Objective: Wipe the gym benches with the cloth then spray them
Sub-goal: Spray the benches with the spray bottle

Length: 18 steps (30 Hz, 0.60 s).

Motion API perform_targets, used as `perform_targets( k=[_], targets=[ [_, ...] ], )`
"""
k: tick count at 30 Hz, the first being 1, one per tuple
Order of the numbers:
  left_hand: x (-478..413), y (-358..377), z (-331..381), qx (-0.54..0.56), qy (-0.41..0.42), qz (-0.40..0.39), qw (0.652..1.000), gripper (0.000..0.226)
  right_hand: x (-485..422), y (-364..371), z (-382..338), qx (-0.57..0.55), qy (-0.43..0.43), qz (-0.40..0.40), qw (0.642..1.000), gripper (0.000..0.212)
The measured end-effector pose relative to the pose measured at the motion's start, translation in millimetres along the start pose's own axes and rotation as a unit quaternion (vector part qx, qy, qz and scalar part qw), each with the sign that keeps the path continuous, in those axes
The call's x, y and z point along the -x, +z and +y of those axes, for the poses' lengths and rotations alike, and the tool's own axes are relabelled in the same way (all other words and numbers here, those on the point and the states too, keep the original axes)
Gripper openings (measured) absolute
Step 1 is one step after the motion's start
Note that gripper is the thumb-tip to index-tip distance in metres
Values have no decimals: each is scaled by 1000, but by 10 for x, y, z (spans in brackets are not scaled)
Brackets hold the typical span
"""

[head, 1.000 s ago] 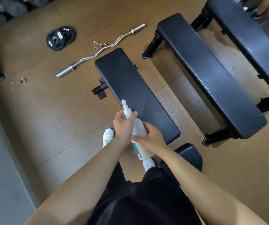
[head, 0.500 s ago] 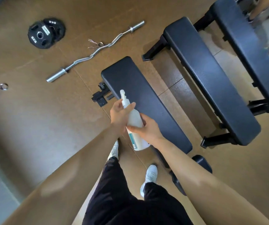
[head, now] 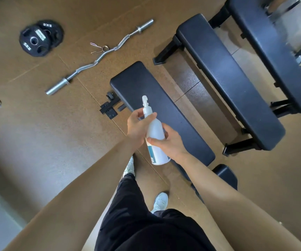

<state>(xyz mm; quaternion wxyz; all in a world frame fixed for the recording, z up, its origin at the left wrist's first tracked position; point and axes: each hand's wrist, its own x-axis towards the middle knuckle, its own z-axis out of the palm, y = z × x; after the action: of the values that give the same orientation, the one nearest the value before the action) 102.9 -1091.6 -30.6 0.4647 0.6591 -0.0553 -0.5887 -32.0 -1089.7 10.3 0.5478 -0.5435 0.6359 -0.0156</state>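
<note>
A white plastic spray bottle [head: 155, 129] is being held above the nearest black padded gym bench [head: 146, 84], its body being gripped by the right hand [head: 169, 142], its neck being clasped by the left hand [head: 137, 127].

Even, soft indoor light | faint shadows under benches [head: 227, 77] | wide-angle bending | blurred corners

White spray bottle [head: 154, 134] with blue label, black benches [head: 160, 109], brown floor [head: 37, 142], silver bar [head: 99, 57], black plates [head: 40, 38]
</note>
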Motion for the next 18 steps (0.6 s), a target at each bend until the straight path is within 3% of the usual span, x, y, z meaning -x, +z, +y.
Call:
perform_targets(
  k=[4,10,18],
  targets=[
    [285,261,-262,-68,13,-28,997,44,394,-123,397,-57,23,27,998,52],
    [835,710,-875,-157,29,-106,981,59,1031,-318,1228,-139,19,77,987,37],
    [1690,1400,-1911,-219,-5,-159,963,61,2009,-576,2480,-232,26,130,964,37]
  ],
)
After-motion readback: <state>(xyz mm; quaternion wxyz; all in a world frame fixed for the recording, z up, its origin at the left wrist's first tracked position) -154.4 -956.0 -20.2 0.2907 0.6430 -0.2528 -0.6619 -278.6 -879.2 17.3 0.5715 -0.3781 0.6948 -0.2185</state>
